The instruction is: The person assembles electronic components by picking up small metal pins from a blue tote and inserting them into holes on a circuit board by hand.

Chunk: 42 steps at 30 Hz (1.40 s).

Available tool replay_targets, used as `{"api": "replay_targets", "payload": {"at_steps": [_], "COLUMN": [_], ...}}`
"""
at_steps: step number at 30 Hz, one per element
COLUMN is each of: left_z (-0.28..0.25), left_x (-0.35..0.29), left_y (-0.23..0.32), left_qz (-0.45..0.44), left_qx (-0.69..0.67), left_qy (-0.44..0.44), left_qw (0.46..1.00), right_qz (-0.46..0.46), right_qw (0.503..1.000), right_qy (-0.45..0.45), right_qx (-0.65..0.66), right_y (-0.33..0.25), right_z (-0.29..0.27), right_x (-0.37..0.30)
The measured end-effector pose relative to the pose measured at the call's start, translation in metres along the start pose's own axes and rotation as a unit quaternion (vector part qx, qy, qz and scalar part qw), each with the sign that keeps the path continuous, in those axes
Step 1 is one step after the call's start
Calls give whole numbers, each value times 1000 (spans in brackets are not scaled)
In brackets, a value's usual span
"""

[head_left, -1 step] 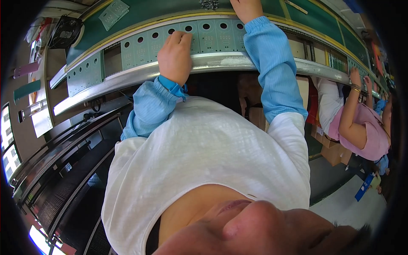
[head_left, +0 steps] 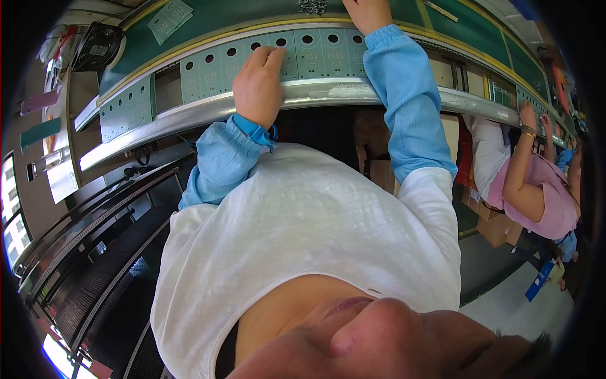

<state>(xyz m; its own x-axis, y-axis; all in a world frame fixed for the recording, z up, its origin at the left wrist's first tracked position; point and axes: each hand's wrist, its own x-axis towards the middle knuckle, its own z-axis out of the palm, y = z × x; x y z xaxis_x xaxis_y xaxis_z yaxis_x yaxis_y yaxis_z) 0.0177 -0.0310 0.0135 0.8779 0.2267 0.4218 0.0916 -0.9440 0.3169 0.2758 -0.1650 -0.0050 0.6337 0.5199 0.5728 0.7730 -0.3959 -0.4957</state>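
My left hand [head_left: 257, 85] is over a row of green circuit boards [head_left: 311, 58] with round dark holes, above the front metal rail. Its fingers are bent and held close together over one board; their tips are partly hidden, and I cannot make out what is in them. Farther right and beyond the boards, my right hand [head_left: 370, 15] reaches to the top edge of the picture, where its fingers are cut off. A pile of small dark metal parts [head_left: 312, 6] lies on the green surface to the left of my right hand.
A silver rail [head_left: 328, 92] runs along the front of the line. Loose boards [head_left: 169, 20] lie on the green worktop at far left, near a black fan [head_left: 98, 47]. A co-worker in pink [head_left: 536, 189] sits at right. Black slotted racks [head_left: 101, 271] stand at lower left.
My left hand has shifted very slightly left, and the row of boards has moved a touch to the right. My right hand stays almost in the same place.
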Motion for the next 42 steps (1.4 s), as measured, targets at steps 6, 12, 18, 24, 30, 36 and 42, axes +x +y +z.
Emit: {"api": "replay_targets", "payload": {"at_steps": [6, 12, 18, 24, 30, 36, 42], "left_z": [-6, -4, -4, 10, 56, 69, 79], "left_x": [-6, -8, 6, 66, 128, 125, 127], "left_y": [-7, -7, -23, -38, -32, -35, -42], "left_qz": [14, 46, 78, 26, -10, -9, 97], "left_qx": [-72, -7, -42, -112, -107, -67, 5], "left_qy": [-10, -27, -49, -71, -37, -19, -2], "left_qw": [997, 999, 995, 991, 994, 998, 995], "right_qz": [-15, 98, -20, 173, 173, 127, 47], "right_qw": [1000, 990, 999, 974, 970, 974, 986], "right_qy": [20, -59, -31, -96, -136, -161, -158], "right_qx": [8, 78, 7, 106, 99, 101, -9], "right_y": [13, -6, 17, -8, -15, -75, -108], "right_z": [4, -5, -2, -14, -23, -44, -36], "right_x": [-1, 2, -3, 3, -17, -63, -84]}}
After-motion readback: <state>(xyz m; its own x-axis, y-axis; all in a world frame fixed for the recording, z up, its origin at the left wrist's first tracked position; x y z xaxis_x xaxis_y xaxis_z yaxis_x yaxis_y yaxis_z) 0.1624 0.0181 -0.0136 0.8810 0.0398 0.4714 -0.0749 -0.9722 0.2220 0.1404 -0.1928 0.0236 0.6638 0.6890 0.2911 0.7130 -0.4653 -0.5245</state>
